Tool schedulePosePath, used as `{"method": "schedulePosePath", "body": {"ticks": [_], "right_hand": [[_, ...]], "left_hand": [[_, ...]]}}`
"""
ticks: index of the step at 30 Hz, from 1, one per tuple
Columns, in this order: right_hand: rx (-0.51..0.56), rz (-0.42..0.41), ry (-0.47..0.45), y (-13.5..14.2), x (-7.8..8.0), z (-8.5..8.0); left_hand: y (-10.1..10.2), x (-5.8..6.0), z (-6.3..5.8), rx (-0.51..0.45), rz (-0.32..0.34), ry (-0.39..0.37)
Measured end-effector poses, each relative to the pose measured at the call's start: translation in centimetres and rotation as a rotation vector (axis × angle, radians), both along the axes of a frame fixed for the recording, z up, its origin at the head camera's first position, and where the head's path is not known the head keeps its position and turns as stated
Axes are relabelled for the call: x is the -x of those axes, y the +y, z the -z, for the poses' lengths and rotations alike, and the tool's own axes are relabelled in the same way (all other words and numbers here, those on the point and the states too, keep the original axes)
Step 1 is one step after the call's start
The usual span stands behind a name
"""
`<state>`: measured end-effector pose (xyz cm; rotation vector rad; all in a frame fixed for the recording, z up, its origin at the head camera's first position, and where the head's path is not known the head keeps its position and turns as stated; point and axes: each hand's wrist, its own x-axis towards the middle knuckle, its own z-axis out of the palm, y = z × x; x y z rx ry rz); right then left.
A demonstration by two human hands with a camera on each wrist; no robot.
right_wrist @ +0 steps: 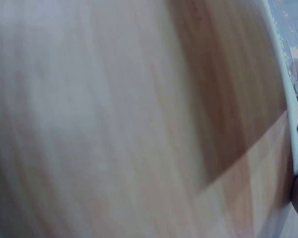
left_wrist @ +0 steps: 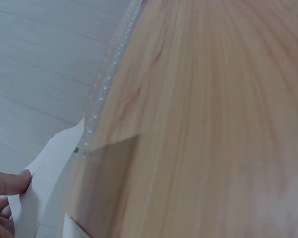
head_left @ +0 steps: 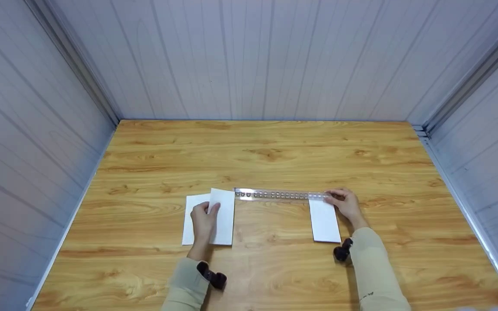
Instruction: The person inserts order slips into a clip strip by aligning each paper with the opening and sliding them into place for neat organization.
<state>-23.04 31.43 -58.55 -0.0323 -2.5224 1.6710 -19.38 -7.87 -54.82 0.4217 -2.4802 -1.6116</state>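
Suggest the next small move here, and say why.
Perhaps the left grip should ease its pinched sheet down flat over the white paper: the head view shows them overlapping, and the left wrist view shows the sheet's edge lifted.

Your left hand [head_left: 203,221] covers part of the white paper [head_left: 224,224] it pinches, and the left wrist view's edges crop both. Your right hand [head_left: 346,205] hides part of the right end of the clear plastic ruler [head_left: 277,195], whose markings are too small to read; the right wrist view's edge cuts that hand off, and the tabletop [right_wrist: 104,129] blurs there. Your left sleeve [head_left: 185,286] and right sleeve [head_left: 377,272] leave the head view's bottom.
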Motion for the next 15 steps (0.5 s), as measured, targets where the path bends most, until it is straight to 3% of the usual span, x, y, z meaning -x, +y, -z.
{"method": "schedulePosePath", "body": {"ticks": [8,15], "right_hand": [[-0.023,0.017,-0.008,-0.1,0.1,0.0],[-0.016,0.015,-0.034,0.1,0.1,0.0]], "left_hand": [[0.8,0.1,0.7,-0.044,-0.016,-0.031],[1.5,0.5,1.0,-0.062,-0.017,-0.111]]}}
